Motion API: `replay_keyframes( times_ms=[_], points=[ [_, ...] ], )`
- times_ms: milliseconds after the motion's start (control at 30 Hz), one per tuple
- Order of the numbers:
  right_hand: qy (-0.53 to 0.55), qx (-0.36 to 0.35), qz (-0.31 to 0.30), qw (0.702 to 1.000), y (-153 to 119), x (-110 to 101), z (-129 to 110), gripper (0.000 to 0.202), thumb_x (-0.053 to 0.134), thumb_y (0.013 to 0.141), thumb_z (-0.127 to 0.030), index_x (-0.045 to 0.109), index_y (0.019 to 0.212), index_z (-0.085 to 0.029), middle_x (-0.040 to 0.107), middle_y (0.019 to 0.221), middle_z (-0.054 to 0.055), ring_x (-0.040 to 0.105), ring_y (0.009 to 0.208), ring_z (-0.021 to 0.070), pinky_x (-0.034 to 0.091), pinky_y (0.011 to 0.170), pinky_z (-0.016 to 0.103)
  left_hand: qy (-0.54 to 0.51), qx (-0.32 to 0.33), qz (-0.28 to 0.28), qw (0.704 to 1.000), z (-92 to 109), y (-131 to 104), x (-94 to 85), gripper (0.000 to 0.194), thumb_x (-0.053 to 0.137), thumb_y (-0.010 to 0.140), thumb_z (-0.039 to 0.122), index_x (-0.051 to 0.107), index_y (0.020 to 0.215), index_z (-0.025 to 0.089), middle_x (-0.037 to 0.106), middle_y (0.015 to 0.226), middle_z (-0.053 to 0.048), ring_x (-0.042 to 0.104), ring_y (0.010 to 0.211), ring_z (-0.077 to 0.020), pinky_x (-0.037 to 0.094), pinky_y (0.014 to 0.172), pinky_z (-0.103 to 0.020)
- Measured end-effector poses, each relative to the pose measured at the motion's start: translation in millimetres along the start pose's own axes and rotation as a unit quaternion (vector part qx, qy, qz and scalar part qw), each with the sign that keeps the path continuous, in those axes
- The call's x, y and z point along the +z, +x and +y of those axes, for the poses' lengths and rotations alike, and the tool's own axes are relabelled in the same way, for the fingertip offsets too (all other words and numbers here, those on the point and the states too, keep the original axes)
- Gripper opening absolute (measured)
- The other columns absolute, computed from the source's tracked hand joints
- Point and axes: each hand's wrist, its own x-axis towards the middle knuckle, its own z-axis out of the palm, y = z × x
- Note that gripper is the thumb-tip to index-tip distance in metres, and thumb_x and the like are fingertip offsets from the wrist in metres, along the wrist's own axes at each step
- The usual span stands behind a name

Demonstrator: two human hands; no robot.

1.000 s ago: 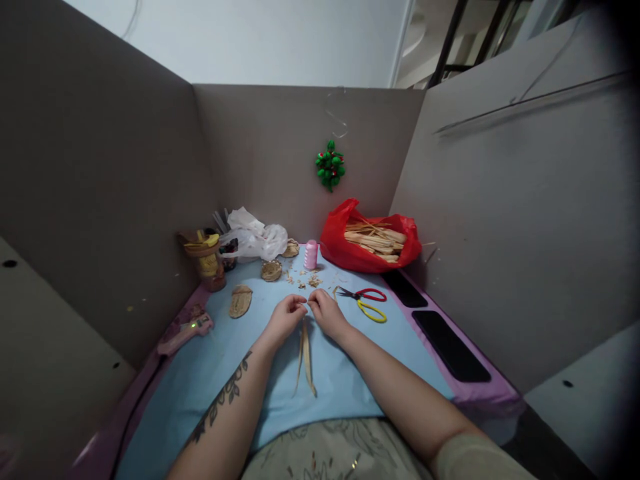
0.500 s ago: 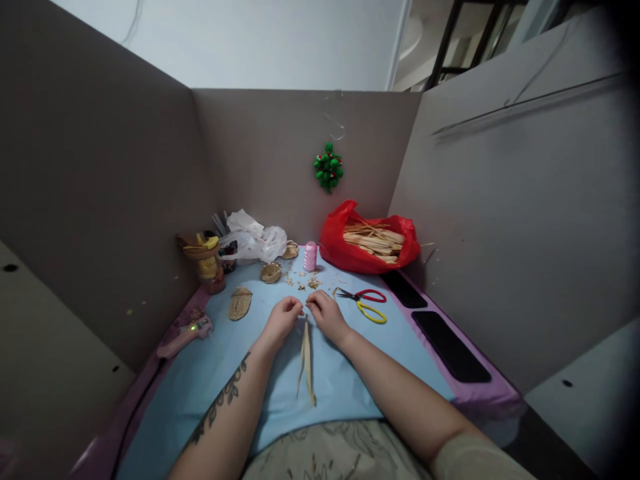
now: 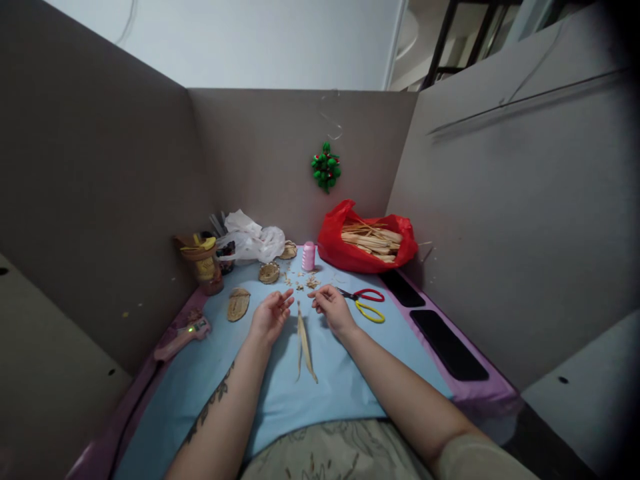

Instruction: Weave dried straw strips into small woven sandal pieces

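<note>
Between my hands, pale dried strips [image 3: 305,350] joined at the top spread apart toward their lower ends over the blue cloth [image 3: 280,400]. My left hand [image 3: 273,315] is on their left, palm partly up, fingers loosely apart, with nothing visible in it. On their right, my right hand [image 3: 331,308] has its thumb and forefinger pinched together; whatever they hold is too small to make out. Scissors [image 3: 369,305] with one red and one yellow handle lie just beyond my right hand. A pink thread spool [image 3: 309,257] stands behind small straw scraps [image 3: 312,282].
A red bag [image 3: 335,243] of dried husks sits at the back right, with two black phones [image 3: 449,345] along the right edge. Woven pieces [image 3: 239,305], a pink glue gun [image 3: 183,339], a white plastic bag [image 3: 255,243] and a jar [image 3: 206,267] are on the left.
My hands have moved apart, and the fingers of my left hand have spread. The joined end of the strips now shows higher up, away from my fingers.
</note>
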Motion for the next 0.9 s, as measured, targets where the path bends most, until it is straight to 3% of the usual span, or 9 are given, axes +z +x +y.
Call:
replay_keyframes(
  times_ms=[233, 533, 900],
  points=[
    [0.127, 0.060, -0.011, 0.990, 1.6, -1.8, -0.3, 0.042, 0.069, 0.063, -0.047, 0.038, 0.074, -0.022, 0.066, 0.078, 0.002, 0.060, 0.060, 0.0126, 0.040, 0.050, 0.021, -0.018, 0.008, 0.019, 1.000, -2.2, 3.7, -4.0, 0.007, 0.056, 0.071, 0.014, 0.049, 0.071, 0.016, 0.055, 0.060, 0.002, 0.059, 0.056, -0.0084, 0.045, 0.047, -0.015],
    [0.123, 0.037, -0.017, 0.992, -1.4, 3.0, 0.3, 0.037, 0.066, 0.067, -0.045, 0.038, 0.073, -0.022, 0.056, 0.059, -0.006, 0.054, 0.050, 0.0094, 0.041, 0.051, 0.022, 0.062, 0.050, -0.039, 0.996, -4.2, -2.8, 4.6, 0.025, 0.065, 0.060, 0.016, 0.040, 0.062, 0.016, 0.046, 0.054, 0.006, 0.051, 0.052, -0.0056, 0.039, 0.047, -0.014],
    [0.111, 0.020, -0.011, 0.994, -1.8, 3.5, -1.5, 0.034, 0.065, 0.069, -0.043, 0.038, 0.073, -0.022, 0.051, 0.055, -0.006, 0.047, 0.046, 0.0083, 0.037, 0.047, 0.021, 0.080, 0.065, -0.062, 0.993, -5.5, -1.1, 1.7, 0.027, 0.066, 0.062, 0.019, 0.039, 0.061, 0.016, 0.044, 0.055, 0.006, 0.048, 0.053, -0.0050, 0.038, 0.049, -0.015]
  ],
)
